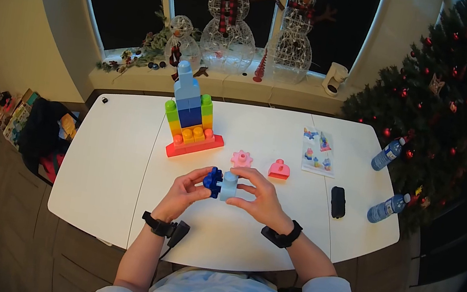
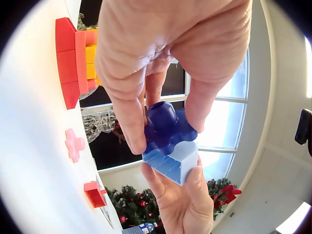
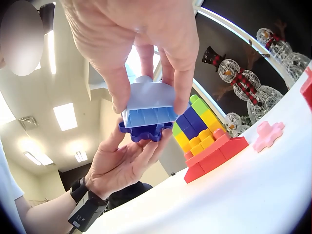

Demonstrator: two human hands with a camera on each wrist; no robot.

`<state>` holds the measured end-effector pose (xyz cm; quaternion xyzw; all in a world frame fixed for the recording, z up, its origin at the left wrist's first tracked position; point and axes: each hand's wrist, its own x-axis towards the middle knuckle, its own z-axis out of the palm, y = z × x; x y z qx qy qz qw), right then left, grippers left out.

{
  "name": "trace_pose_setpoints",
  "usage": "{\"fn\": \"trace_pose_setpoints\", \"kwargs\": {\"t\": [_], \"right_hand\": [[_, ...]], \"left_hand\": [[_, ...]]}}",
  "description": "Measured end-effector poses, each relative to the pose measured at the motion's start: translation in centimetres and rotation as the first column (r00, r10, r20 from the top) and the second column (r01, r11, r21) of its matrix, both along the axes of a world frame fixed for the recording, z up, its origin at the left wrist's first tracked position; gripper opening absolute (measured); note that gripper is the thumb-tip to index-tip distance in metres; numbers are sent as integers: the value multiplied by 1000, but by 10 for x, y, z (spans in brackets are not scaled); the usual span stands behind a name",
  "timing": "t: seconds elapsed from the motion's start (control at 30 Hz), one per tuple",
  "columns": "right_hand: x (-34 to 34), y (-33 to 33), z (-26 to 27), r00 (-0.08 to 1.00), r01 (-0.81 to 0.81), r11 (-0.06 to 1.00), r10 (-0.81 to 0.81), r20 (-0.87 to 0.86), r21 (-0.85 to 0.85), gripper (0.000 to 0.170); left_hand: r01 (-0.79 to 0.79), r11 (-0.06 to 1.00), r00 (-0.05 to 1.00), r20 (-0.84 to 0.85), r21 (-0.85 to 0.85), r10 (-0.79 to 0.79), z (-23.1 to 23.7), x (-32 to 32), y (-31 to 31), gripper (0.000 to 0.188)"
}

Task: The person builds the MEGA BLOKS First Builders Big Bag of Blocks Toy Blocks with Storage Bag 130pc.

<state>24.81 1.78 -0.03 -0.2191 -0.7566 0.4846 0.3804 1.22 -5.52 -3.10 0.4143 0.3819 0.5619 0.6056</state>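
Observation:
My left hand (image 1: 180, 194) pinches a dark blue gear-shaped toy piece (image 2: 168, 127) between fingers and thumb; a round stud sticks up from its middle. A light blue building block (image 3: 149, 101) with a rounded top and hollow underside is gripped by my right hand (image 1: 265, 201). The two pieces are held up over the table, side by side, right against each other in the wrist views. Beyond them lie a pink gear-shaped piece (image 1: 242, 159) and a red-pink block (image 1: 279, 170) with a stud.
A tower of building blocks (image 1: 191, 116) stands on a red base at the table's (image 1: 102, 175) far side. Toward the right are a picture sheet (image 1: 320, 153), a black case (image 1: 338, 202) and two water bottles (image 1: 389, 154). Wire snowmen (image 1: 228, 36) stand on the windowsill.

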Motion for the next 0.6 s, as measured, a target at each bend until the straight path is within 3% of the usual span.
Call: {"fn": "trace_pose_setpoints", "kwargs": {"t": [0.5,0.6], "right_hand": [[-11,3,-5,997,-44,998,46,57,-33,69],[-15,19,-15,988,-95,993,85,130,76,63]], "left_hand": [[-76,997,990,-122,-10,74,3,6,0,72],[-57,998,963,-263,27,63,3,-1,9,69]]}}
